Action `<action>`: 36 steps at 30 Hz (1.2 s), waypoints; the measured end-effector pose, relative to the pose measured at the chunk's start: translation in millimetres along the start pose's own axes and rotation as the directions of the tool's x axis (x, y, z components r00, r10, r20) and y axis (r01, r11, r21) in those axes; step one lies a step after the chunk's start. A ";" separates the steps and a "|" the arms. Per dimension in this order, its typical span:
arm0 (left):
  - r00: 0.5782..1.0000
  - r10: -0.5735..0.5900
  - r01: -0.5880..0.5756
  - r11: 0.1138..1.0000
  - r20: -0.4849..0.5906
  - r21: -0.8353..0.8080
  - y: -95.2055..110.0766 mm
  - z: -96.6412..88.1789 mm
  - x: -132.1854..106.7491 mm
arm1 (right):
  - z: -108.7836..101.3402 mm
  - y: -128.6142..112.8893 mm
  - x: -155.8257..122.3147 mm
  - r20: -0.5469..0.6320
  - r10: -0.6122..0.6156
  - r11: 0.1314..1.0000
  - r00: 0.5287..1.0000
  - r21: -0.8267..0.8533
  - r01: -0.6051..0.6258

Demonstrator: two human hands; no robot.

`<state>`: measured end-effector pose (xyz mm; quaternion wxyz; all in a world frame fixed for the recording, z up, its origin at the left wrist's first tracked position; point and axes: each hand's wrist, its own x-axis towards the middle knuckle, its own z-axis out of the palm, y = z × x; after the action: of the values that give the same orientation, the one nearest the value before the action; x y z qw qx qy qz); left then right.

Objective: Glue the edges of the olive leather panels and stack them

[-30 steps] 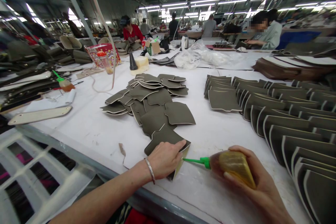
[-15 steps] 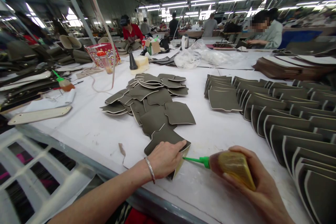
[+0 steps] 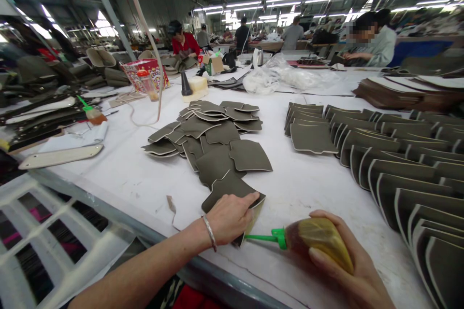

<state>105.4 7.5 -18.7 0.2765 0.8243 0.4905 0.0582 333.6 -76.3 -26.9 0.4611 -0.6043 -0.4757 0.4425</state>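
My left hand (image 3: 229, 216) presses on a dark olive leather-like piece (image 3: 230, 187) near the table's front edge. Its index finger stretches along the piece's right corner while the other fingers curl in, partly hidden. A pale strip (image 3: 254, 215) shows beneath that corner, and a dark bit (image 3: 239, 240) pokes out below the hand. In my right hand (image 3: 357, 263) is a squeeze bottle (image 3: 317, 241) of amber liquid, tipped sideways. Its thin green nozzle (image 3: 263, 238) points left, with the tip at the lower end of the pale strip.
A loose pile of similar pieces (image 3: 217, 133) lies beyond my left hand. Overlapping rows of pieces (image 3: 402, 169) fill the right side. A second glue-type bottle (image 3: 94, 115), a pale strap (image 3: 61, 157) and a hanging hose (image 3: 150, 38) are leftward. Co-workers (image 3: 373, 41) sit across the table.
The bottle's nozzle tip has moved down and left along the pale strip, toward me. My left hand stays on the same piece. The view has shifted slightly.
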 end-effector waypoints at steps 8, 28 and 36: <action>0.979 -0.053 0.030 0.993 -0.199 -0.116 -0.7 -8.5 -11.9 | -24.8 11.2 27.2 -0.083 0.541 0.596 0.837 0.740 -0.312; 0.833 -0.425 0.169 0.806 -0.355 -0.567 -26.9 -57.7 -51.1 | -57.3 57.3 30.0 0.075 0.238 0.721 0.968 0.654 -0.228; 0.802 -0.340 0.111 0.893 -0.492 -0.437 8.1 -90.7 -54.4 | -16.9 -0.9 36.0 0.019 0.001 0.946 1.000 0.323 -0.007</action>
<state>50.6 -5.1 71.2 0.2838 0.6342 0.6244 0.3568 355.5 -43.1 -26.4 0.5484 -0.5175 -0.3999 0.5211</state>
